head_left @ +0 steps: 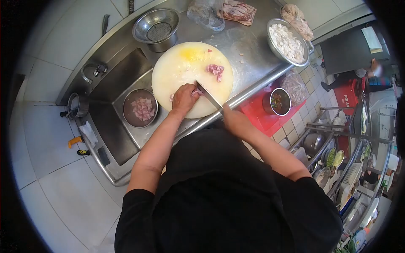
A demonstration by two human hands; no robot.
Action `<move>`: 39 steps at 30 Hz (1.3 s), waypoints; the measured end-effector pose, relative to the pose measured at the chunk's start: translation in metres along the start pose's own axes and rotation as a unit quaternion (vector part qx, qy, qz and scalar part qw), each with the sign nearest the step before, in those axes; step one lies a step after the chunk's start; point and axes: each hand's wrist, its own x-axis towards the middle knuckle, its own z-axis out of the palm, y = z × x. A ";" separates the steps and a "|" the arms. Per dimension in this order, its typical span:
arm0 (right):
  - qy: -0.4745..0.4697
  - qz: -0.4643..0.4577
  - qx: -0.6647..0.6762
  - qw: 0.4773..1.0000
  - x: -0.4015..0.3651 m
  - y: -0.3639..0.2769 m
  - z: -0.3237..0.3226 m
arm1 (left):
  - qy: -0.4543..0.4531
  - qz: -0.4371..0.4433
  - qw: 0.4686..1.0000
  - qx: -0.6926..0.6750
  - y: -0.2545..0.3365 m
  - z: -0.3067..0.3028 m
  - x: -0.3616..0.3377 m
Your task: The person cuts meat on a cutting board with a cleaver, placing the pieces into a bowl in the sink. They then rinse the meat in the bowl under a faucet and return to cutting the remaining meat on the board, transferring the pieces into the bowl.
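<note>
On the round white cutting board (168, 67), my left hand (184, 100) presses a piece of raw meat (197, 92) with curled fingers. My right hand (236, 122) grips the handle of a knife (211, 98), whose blade lies over the board right beside my left fingertips. A small heap of cut pink meat (215, 69) rests on the board's right side, and a yellow stain marks its far part. Left of the board, a round metal bowl (143, 123) holds more cut meat (144, 109). My left palm hides part of the meat under it.
A steel sink (114, 137) with a faucet (87, 75) lies to the left. A colander (156, 26), a plastic bag (206, 14), packed meat (238, 12) and a bowl of white pieces (287, 43) stand along the counter. Below its edge, a metal pot (278, 101) sits on a red surface.
</note>
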 end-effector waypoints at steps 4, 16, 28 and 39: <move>-0.027 0.068 -0.014 0.997 -0.026 0.002 -0.023 | -0.016 -0.019 1.000 -0.005 0.006 -0.011 -0.002; 0.076 -0.005 -0.008 0.997 0.013 -0.028 -0.032 | -0.024 0.069 0.995 0.067 0.005 -0.028 -0.019; -0.027 0.026 -0.091 0.995 0.001 0.016 -0.035 | 0.026 0.078 0.996 0.036 -0.010 -0.006 -0.022; 0.190 -0.041 0.057 0.979 0.005 -0.058 -0.049 | -0.005 0.060 0.998 0.026 -0.006 -0.012 -0.027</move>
